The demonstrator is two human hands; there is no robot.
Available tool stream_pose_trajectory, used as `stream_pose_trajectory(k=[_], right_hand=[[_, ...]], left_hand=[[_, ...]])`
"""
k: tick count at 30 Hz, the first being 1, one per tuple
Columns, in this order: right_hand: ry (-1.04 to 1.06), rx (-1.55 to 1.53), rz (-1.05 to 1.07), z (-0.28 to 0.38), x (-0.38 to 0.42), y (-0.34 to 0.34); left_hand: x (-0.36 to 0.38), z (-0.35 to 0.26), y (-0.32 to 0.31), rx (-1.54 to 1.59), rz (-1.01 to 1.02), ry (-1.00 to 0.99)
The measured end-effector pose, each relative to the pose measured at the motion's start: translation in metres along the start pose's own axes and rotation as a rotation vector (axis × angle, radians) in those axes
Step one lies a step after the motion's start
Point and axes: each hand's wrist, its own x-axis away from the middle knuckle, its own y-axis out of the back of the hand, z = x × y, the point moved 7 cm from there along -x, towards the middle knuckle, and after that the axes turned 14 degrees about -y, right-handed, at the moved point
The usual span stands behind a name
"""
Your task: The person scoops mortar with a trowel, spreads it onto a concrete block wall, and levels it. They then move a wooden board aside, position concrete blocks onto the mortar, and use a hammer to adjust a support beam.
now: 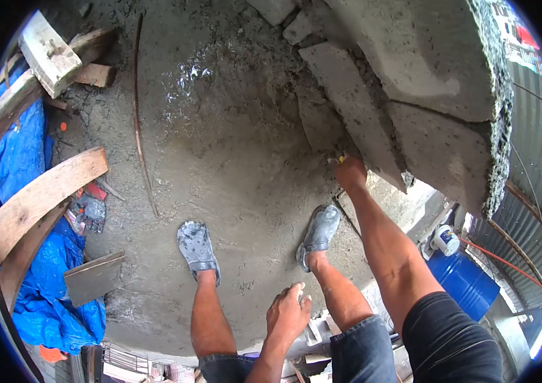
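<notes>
Concrete blocks point(354, 108) look part-laid with fresh mortar; our right hand point(349, 171) sits at the low edge gripping something yellowish, maybe a tool, left hand point(289, 313) loosely curled, empty.

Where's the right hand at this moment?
In the head view, the right hand is right of centre, reaching against the base of the concrete block wall, above the right shoe.

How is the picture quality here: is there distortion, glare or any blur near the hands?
Head view: strong fisheye distortion with black corners, so the wooden planks bend at the edge; wet glare shines on the cement floor; daylight is even, with soft shadows; the right hand at the concrete blocks is small and slightly blurred, and the left hand is sharper.
</notes>
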Motion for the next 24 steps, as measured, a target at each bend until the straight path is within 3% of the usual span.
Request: stream_pose_trajectory(k=[6,11,15,20,24], right_hand=[[0.018,-0.156,-0.027,0.022,0.043,0.007],[0.254,-0.096,0.250,0.087,0.046,-0.020],[0.139,-0.285,0.312,0.126,0.021,0.001],[0.077,-0.159,0.058,0.139,0.011,0.025],[0.109,-0.234,0.003,0.129,0.003,0.007]], left_hand=[[0.002,-0.010,0.010,0.033,-0.012,-0.002],[0.001,-0.003,0.010,0.034,-0.026,-0.010],[0.006,-0.007,0.010,0.002,-0.054,-0.050],[0.007,-0.009,0.007,0.021,-0.033,-0.063],[0.010,-0.014,0.009,0.033,-0.004,-0.059]])
